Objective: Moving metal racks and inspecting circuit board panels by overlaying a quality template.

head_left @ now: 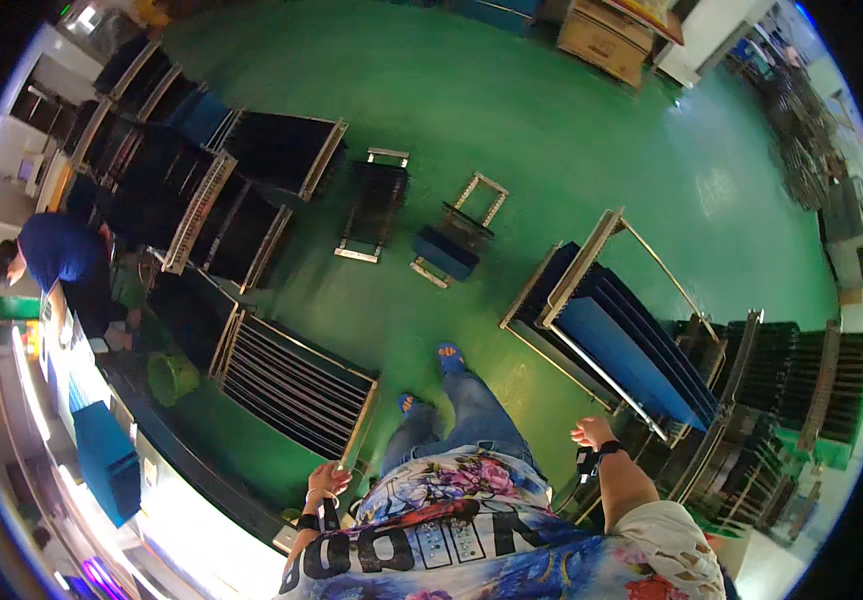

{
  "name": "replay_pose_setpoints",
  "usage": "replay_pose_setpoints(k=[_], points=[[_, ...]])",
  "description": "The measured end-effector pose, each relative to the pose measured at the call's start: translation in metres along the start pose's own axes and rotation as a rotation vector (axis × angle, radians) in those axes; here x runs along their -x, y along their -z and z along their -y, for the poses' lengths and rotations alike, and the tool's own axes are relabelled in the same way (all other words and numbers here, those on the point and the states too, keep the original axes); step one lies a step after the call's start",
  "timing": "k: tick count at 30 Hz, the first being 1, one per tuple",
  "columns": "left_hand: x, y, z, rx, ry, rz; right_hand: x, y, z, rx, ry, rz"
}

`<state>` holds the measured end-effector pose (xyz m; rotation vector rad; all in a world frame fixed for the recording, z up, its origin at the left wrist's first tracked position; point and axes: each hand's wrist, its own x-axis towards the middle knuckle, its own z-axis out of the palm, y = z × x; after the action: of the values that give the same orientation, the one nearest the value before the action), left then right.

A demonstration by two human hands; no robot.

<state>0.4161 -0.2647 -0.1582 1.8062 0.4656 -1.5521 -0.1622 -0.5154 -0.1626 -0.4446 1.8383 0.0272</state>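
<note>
The left hand [329,480] has its fingers bent and a little spread, with nothing visible in them. The slatted rack [297,385] stands on the floor [432,305] near them, toward 11 to 12 o'clock; whether its near end touches the fingertips I cannot tell. The right hand [593,432] has loosely curled fingers; whether their tips press together I cannot tell. The rack of blue panels [624,345] rises near that hand, at 1 o'clock. At 9 o'clock from the left hand, a blue stack [107,465] sits on the brightly lit desk [192,525]; the green bin [173,378] is at 10 o'clock, and a person in dark blue [64,250] bends beyond it. A small rack with a blue block [446,252] stands at 12 o'clock from the feet [450,355].
</note>
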Motion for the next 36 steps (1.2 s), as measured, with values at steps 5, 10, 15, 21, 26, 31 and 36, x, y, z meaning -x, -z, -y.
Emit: replay_pose_setpoints(k=[5,10,15,21,26,31,36], points=[[0.001,-0.023,-0.052,-0.252,0.124,0.136,0.037,-0.026,-0.038,-0.103,0.033,-0.046],[-0.017,-0.028,-0.105,-0.476,0.219,0.119,0.049,-0.059,-0.101,-0.33,0.047,-0.043],[-0.036,-0.09,-0.159,-0.691,0.193,0.013,0.059,-0.096,-0.146,-0.52,-0.07,-0.055],[-0.004,-0.189,-0.206,-0.816,-0.106,0.157,0.047,-0.126,-0.162,-0.707,-0.141,-0.123],[0.007,-0.241,-0.215,-0.996,-0.155,0.14,0.05,-0.117,-0.133,-0.761,-0.107,-0.112],[0.005,-0.228,-0.221,-1.068,-0.074,0.121,0.029,-0.109,-0.144,-0.81,-0.054,-0.14],[-0.016,-0.188,-0.21,-0.991,-0.042,0.085,0.026,-0.095,-0.127,-0.829,-0.057,-0.094]])
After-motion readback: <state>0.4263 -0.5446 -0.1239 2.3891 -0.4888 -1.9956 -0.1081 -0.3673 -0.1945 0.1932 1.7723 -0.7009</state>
